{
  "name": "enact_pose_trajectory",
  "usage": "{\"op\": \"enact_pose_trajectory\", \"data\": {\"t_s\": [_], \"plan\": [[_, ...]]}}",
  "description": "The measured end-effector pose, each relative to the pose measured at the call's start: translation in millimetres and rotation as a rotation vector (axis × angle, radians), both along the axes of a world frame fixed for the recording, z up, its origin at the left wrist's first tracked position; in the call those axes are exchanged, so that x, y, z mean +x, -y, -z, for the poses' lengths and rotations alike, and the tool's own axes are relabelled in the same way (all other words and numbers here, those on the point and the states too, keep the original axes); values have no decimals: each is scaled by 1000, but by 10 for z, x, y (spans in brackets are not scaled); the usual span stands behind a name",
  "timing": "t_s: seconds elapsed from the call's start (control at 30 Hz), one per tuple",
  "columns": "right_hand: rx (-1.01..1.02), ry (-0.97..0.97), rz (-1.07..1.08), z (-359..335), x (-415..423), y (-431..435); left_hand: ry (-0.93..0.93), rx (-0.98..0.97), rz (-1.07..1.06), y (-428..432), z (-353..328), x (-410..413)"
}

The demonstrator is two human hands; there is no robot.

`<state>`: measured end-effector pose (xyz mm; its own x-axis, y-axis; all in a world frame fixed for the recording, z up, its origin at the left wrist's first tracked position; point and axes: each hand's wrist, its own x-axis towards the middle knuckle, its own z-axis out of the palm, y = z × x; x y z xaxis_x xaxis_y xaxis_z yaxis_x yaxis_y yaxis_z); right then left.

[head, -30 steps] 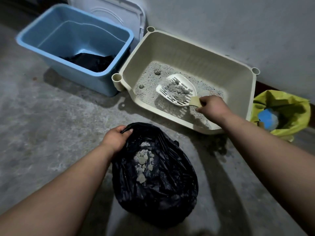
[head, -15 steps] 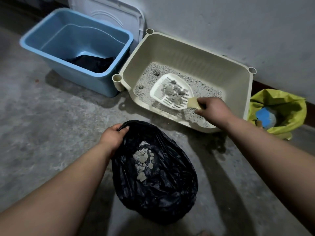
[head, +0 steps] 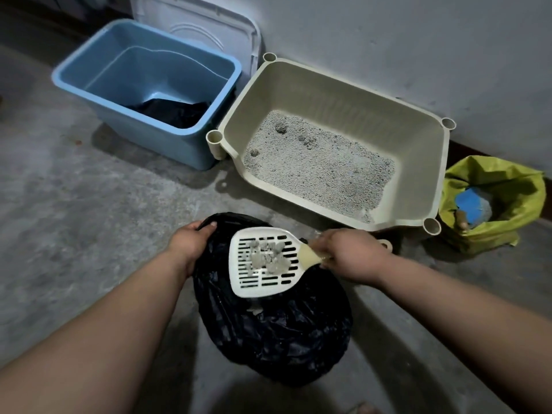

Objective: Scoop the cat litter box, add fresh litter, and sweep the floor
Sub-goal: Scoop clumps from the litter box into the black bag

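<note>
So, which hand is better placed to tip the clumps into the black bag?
The right hand: it grips the scoop by its handle, and the clumps on it hang over the black bag. The left hand grips the bag's rim, probably keeping it open.

The slotted white plastic scoop (head: 263, 283) lies just left of the right grip (head: 349, 255), over the black plastic bag (head: 268, 339) on the floor. The left grip (head: 191, 243) holds the bag's rim, further left. Behind the right grip sits the beige plastic litter box (head: 433, 180), with a blue plastic tub (head: 149, 138) to its left and a yellow-green sack (head: 519, 204) to its right.
</note>
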<state>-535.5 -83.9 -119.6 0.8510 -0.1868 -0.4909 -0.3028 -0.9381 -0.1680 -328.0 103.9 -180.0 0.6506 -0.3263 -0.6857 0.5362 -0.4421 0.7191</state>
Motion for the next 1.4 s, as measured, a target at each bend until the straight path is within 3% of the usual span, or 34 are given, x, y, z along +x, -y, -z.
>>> {"op": "enact_pose_trajectory", "data": {"t_s": [0.3,0.53,0.7,0.83,0.9,1.2,1.4], "plan": [[-312,279,-206,85,71,-200,-74,6,-9,-111,-31,54],[-394,518,-264,19,116,-223,-121,-28,-7,-128,-124,19],[-366,487,-200,-52,161,-177,-100,-21,-18,-136,-119,29],[-237,166,-44,-125,196,-75,-74,-14,-2,-104,-113,21],[-198,110,-9,-136,200,-35,-70,-15,3,-75,-106,13],[-326,360,-166,-10,161,-57,-93,-22,-9,-28,-106,5],[-337,364,-47,-34,214,8,-104,-18,-6,-31,-82,15]]}}
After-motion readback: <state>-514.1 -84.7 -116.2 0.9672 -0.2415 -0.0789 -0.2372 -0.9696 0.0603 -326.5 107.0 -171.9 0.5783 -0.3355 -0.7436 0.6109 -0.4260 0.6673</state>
